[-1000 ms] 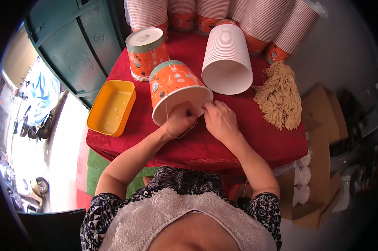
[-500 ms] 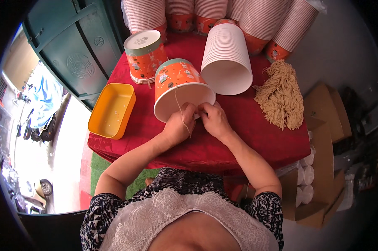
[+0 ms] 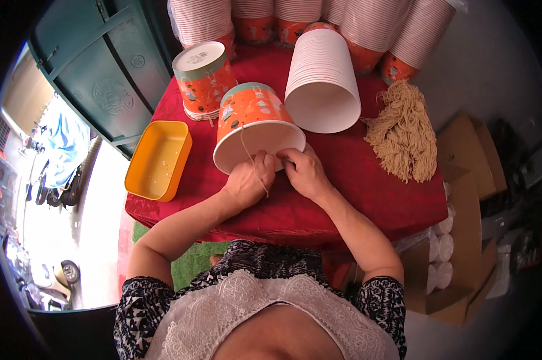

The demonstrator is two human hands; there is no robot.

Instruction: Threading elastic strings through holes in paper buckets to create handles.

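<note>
The orange paper tub (image 3: pixel 253 113) lies tipped on the red-covered desk (image 3: pixel 361 204), its white mouth facing the person, right in front of them. A thin string (image 3: pixel 247 147) hangs from its upper rim and passes over the left hand (image 3: pixel 249 182). That hand's fingers are bunched at the lower part of the mouth; the right hand (image 3: pixel 307 174) curls at the rim just beside. From here I can't tell what either set of fingers pinches. A yellow tray (image 3: pixel 156 157) sits to the left, a tan yarn bundle (image 3: pixel 403 135) to the right.
</note>
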